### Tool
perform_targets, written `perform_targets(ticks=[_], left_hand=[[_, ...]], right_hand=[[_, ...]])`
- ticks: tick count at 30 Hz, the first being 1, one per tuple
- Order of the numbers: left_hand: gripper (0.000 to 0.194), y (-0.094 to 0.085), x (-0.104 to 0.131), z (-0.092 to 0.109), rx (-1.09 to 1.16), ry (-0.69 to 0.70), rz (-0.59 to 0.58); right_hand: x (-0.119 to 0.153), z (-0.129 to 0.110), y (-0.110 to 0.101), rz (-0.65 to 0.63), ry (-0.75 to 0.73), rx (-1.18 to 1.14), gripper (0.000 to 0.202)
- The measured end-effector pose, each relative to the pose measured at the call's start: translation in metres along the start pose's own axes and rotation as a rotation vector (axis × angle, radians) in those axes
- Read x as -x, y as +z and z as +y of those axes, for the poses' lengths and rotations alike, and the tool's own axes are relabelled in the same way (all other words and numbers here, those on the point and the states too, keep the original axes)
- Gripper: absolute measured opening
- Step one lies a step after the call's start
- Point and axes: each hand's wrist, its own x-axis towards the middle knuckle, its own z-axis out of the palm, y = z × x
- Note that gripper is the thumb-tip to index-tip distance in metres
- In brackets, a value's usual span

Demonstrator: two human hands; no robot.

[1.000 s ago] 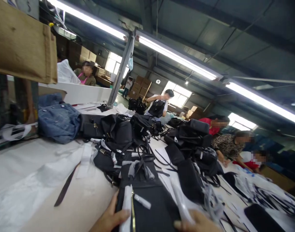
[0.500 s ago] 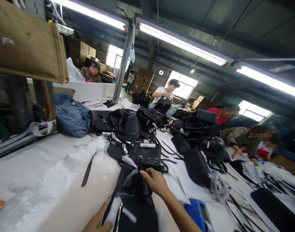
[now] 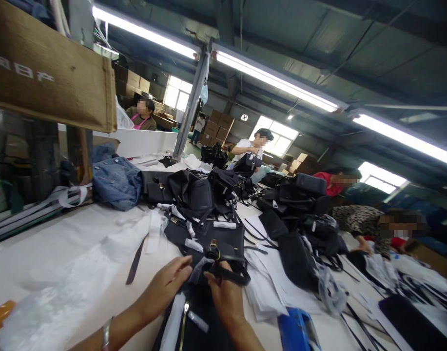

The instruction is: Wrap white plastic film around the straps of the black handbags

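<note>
The right grip is closed around a black strap at the upper end of the near black bag, its thumb and fingers bent about it. The left grip has its fingers extended and slightly parted, beside the bag's upper left edge; whether it touches the bag is hard to tell. The bag lies on the pale surface, below and between both grips, its gold zipper and white wrapping below the left grip.

Just beyond the grips lies another black bag with a gold buckle. Right of the right grip are white sheets, with a blue object nearer the wearer. A dark strip lies left of the left grip, and blue denim sits farther off beyond it.
</note>
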Motion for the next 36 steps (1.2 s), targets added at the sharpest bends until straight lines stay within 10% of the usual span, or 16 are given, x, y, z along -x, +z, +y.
perform_targets(ticks=[5,9,13,17,21,27,30,36], left_hand=[[0.043,0.050,-0.041,0.016,0.195,-0.092,-0.089],[0.047,0.059,-0.056,0.006,0.222,-0.154,-0.069],[0.053,0.064,-0.060,0.006,0.190,-0.084,-0.174],[0.050,0.075,-0.061,0.005,0.189,-0.030,-0.249],[0.046,0.066,-0.065,-0.008,0.155,-0.014,-0.238],[0.044,0.064,-0.075,-0.020,0.008,-0.020,-0.251],[0.040,0.066,-0.078,-0.009,-0.035,-0.038,-0.370],[0.041,0.049,-0.091,-0.012,0.065,0.020,-0.360]], right_hand=[[0.015,-0.020,-0.009,-0.140,-0.193,0.030,0.027],[0.027,-0.026,-0.074,-0.544,-0.085,0.058,0.005],[0.017,-0.022,-0.128,-0.162,-0.050,0.143,0.020],[0.003,0.006,-0.099,-0.269,-0.123,0.261,0.044],[-0.002,0.024,-0.060,-0.412,-0.016,0.329,0.023],[-0.051,-0.008,-0.095,-0.619,-0.378,0.682,0.016],[-0.097,0.001,-0.115,-0.803,-0.290,0.499,0.023],[-0.162,0.084,-0.128,-0.101,0.319,-0.225,0.026]])
